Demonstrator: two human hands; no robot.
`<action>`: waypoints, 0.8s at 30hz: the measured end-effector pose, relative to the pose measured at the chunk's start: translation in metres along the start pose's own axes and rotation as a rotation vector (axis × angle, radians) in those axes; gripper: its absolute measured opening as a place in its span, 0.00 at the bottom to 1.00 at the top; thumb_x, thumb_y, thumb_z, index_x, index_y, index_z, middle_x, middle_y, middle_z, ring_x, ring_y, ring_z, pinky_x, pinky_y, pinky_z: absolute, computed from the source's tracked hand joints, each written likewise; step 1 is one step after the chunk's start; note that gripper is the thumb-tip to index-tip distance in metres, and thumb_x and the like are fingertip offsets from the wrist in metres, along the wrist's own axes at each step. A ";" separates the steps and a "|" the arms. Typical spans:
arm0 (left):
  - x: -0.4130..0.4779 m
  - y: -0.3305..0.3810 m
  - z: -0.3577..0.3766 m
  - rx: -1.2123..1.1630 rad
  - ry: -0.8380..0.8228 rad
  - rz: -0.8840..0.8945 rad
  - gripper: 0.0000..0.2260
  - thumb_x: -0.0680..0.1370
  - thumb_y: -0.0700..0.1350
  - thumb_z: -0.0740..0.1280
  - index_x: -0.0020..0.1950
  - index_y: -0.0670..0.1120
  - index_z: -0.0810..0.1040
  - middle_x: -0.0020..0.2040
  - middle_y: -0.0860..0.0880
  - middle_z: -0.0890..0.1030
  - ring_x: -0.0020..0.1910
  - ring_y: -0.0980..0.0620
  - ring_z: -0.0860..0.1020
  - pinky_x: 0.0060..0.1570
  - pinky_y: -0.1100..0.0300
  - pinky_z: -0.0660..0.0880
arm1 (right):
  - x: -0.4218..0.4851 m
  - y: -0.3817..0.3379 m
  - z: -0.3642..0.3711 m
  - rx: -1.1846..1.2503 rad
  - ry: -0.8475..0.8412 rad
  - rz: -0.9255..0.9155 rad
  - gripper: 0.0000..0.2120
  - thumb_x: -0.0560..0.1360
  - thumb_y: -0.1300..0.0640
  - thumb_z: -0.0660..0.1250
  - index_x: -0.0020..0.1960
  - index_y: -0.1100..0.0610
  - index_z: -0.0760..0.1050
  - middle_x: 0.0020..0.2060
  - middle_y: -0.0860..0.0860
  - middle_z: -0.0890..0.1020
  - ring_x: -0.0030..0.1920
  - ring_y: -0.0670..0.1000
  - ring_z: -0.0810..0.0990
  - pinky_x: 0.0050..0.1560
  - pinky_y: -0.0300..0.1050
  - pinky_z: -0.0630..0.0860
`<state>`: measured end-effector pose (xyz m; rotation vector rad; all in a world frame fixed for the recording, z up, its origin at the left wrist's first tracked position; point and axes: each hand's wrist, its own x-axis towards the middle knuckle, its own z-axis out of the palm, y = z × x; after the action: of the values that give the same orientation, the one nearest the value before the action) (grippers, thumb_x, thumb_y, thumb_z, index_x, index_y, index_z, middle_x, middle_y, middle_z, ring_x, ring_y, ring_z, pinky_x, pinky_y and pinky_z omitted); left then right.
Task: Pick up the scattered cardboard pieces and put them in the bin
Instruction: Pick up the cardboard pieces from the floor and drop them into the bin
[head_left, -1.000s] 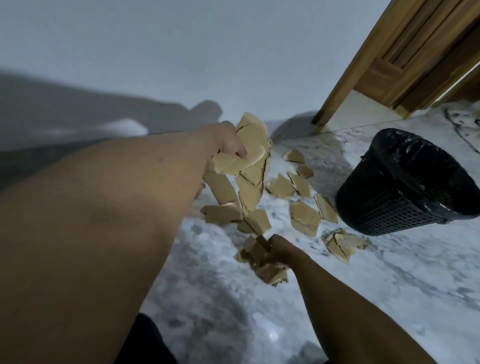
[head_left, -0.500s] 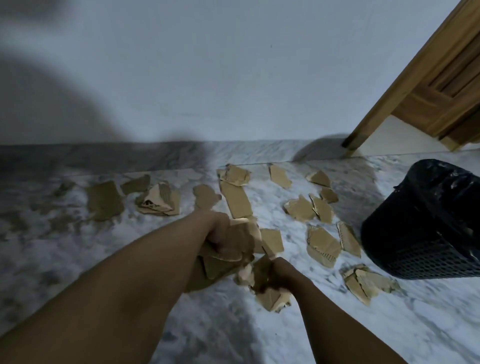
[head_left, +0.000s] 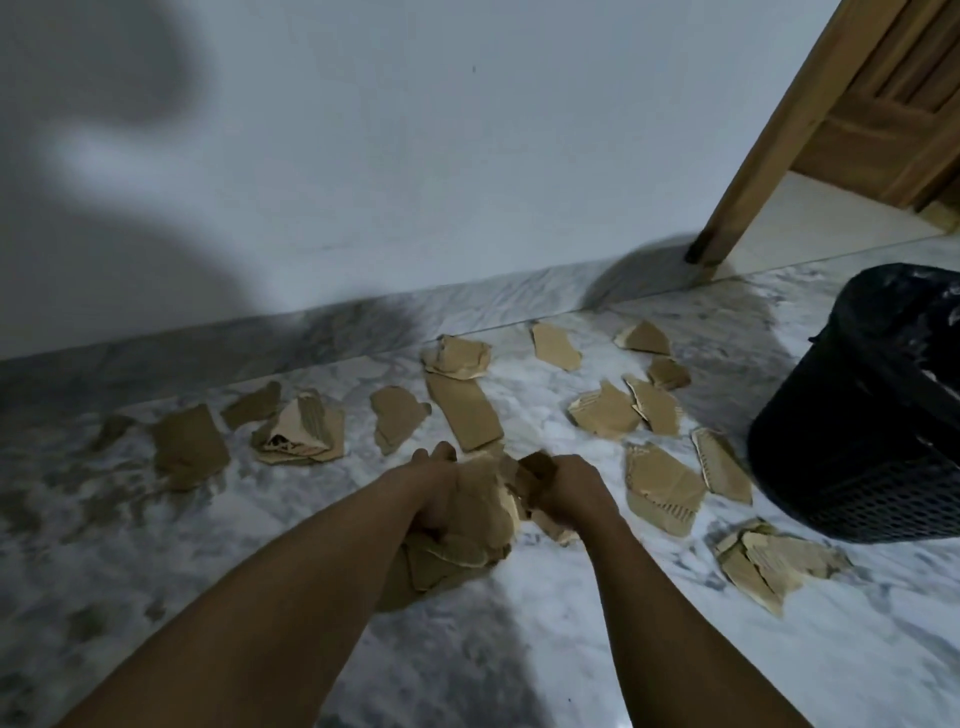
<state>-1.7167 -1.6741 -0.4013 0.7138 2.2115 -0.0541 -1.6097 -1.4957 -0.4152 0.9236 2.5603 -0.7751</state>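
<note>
Gripping one bundle of cardboard pieces (head_left: 480, 525) between left hand (head_left: 434, 493) and right hand (head_left: 569, 486), fingers of both curled round it, knuckles close together. Best to squeeze in the loose flaps hanging below the left hand before lifting, as likely to slip. Then carry across to the bin (head_left: 831, 441), well off to the right of the right hand, and let go only over its mouth. More scattered pieces (head_left: 467, 415) lying just beyond the fingers and out to both sides, probably next to gather.
</note>
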 end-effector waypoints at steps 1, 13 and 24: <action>-0.003 0.000 0.001 0.041 0.001 0.013 0.40 0.70 0.48 0.77 0.73 0.43 0.57 0.67 0.39 0.62 0.65 0.34 0.67 0.61 0.42 0.73 | 0.000 0.000 0.008 0.023 0.023 0.008 0.14 0.64 0.52 0.72 0.48 0.56 0.79 0.37 0.51 0.80 0.35 0.50 0.78 0.30 0.42 0.72; -0.023 -0.043 0.028 -0.100 0.182 0.137 0.34 0.74 0.49 0.71 0.73 0.42 0.58 0.63 0.40 0.74 0.59 0.40 0.76 0.51 0.51 0.74 | -0.010 -0.010 0.014 0.072 -0.103 0.117 0.22 0.62 0.55 0.80 0.52 0.61 0.77 0.43 0.55 0.80 0.44 0.55 0.81 0.40 0.48 0.78; -0.046 -0.085 0.022 -0.173 0.202 0.048 0.24 0.72 0.48 0.71 0.67 0.46 0.72 0.63 0.45 0.76 0.60 0.43 0.77 0.57 0.50 0.76 | -0.015 -0.020 0.001 -0.164 -0.138 -0.006 0.40 0.63 0.42 0.80 0.69 0.57 0.71 0.72 0.57 0.66 0.72 0.61 0.63 0.70 0.55 0.66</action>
<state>-1.7208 -1.7732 -0.3995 0.7007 2.3545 0.2402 -1.6118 -1.5166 -0.4013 0.7838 2.4639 -0.5971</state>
